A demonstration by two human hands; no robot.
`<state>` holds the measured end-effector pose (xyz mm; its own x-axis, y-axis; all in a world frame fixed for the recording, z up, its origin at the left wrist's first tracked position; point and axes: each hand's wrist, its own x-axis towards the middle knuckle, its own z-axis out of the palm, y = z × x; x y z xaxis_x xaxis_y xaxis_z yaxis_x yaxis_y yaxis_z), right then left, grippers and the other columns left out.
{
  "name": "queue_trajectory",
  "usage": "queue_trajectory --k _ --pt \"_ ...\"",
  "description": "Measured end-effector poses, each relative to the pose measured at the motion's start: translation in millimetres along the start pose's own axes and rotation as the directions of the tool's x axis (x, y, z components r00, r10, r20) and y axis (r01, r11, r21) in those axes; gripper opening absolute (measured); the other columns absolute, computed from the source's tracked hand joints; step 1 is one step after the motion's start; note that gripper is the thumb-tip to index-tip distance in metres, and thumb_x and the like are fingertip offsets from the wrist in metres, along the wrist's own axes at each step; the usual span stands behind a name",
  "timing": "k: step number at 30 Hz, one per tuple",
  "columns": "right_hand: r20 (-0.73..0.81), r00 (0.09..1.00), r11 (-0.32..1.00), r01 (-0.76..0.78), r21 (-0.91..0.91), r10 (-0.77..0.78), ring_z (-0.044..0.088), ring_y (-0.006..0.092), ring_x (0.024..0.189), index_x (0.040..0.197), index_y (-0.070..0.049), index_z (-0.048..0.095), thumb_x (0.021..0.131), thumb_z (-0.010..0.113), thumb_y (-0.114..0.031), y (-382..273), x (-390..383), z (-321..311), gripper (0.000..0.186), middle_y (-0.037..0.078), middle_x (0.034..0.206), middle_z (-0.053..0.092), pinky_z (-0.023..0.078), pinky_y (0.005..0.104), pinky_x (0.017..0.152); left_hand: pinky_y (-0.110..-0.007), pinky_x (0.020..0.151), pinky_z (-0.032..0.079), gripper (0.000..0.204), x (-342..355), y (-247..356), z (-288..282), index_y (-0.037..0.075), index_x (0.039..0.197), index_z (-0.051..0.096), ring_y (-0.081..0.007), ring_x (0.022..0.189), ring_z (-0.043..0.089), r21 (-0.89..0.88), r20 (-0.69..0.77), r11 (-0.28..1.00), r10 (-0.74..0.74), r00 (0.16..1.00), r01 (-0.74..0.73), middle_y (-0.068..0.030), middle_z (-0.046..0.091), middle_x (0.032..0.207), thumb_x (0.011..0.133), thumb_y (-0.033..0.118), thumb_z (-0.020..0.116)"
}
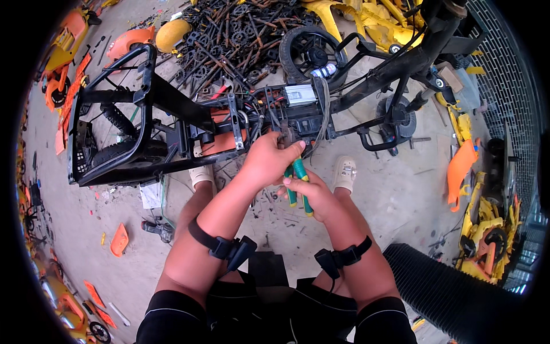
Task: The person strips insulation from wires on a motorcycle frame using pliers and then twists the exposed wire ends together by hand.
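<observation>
A pair of pliers (pixel 298 167) with green and yellow handles is between my hands, jaws pointing away from me into the scooter frame. My right hand (pixel 315 196) is closed round the handles, its thumb lying across them. Further up, my left hand (pixel 270 157) is closed with its thumb against the pliers near the pivot; its other fingertips are hidden. The jaws reach in among the wires (pixel 260 112) and a black box (pixel 308 125) in the middle of the black scooter frame (pixel 183 114). Just behind sits a silver controller box (pixel 301 94), with grey cables (pixel 325 109) beside it.
Behind the frame lie a heap of rusty metal parts (pixel 235 40), a wheel (pixel 312 54) and yellow panels (pixel 389 26). A power drill (pixel 157 229) and an orange piece (pixel 119 240) lie on the floor at left. A black ribbed object (pixel 441 286) stands at lower right.
</observation>
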<state>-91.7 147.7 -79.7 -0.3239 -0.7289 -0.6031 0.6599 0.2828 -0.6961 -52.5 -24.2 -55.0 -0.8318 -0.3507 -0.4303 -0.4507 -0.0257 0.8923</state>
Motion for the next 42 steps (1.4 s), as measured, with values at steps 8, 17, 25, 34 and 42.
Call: queue_trajectory --k 8,17,25,34,42 --pt "-0.179 0.983 0.991 0.072 0.113 -0.051 0.067 0.0219 0.1 0.128 -0.001 0.051 0.094 0.067 -0.024 52.2 -16.6 8.7 0.044 0.012 0.113 0.065 0.053 0.0347 0.08 -0.038 0.073 0.055 0.051 -3.2 -22.5 23.1 -0.009 0.098 0.067 -0.0288 0.08 0.072 0.11 -0.03 0.992 0.065 0.997 -0.061 -0.0227 0.071 0.084 0.086 0.04 0.075" --pt "-0.268 0.947 0.979 -0.145 0.141 0.178 0.062 0.0199 0.062 0.11 -0.004 0.057 0.095 0.065 -0.032 112.8 -27.5 -0.8 0.033 0.008 0.079 0.063 0.051 0.0359 0.057 -0.042 0.076 0.054 0.058 0.3 -93.7 48.1 -0.011 0.091 0.071 -0.0342 0.084 0.072 0.376 0.142 0.922 -0.153 0.978 0.09 -0.0239 0.072 0.085 0.077 0.046 0.074" --pt "-0.388 0.882 0.942 -0.154 0.297 0.266 0.054 0.02 0.05 0.095 -0.005 0.058 0.09 0.064 -0.032 220.0 -19.1 33.9 0.028 0.007 0.068 0.056 0.046 0.0366 0.046 -0.042 0.067 0.053 0.071 -13.2 -185.3 44.9 -0.007 0.08 0.074 -0.0279 0.07 0.067 0.569 0.294 0.816 -0.32 0.901 0.104 -0.0187 0.07 0.075 0.074 0.064 0.075" --pt "-0.426 0.799 0.871 -0.23 0.434 0.423 0.051 0.0195 0.051 0.089 -0.005 0.057 0.084 0.063 -0.029 269.6 -33.2 37.6 0.025 0.006 0.068 0.053 0.045 0.0383 0.047 -0.041 0.083 0.055 0.076 -16.6 -233.9 68.8 -0.004 0.101 0.074 -0.0354 0.092 0.071 0.651 0.425 0.747 -0.21 0.881 -0.137 -0.0241 0.073 0.096 0.077 0.069 0.073" --pt "-0.715 0.621 0.944 -0.266 0.193 0.321 0.053 0.021 0.054 0.089 -0.004 0.056 0.085 0.062 -0.026 293.0 -5.4 13.9 0.023 0.007 0.07 0.053 0.044 0.0384 0.047 -0.046 0.084 0.053 0.035 5.3 -238.3 73.6 0.001 0.104 0.073 -0.0417 0.094 0.067 0.745 0.438 0.595 -0.098 0.893 -0.3 -0.0256 0.07 0.096 0.088 0.033 0.068"
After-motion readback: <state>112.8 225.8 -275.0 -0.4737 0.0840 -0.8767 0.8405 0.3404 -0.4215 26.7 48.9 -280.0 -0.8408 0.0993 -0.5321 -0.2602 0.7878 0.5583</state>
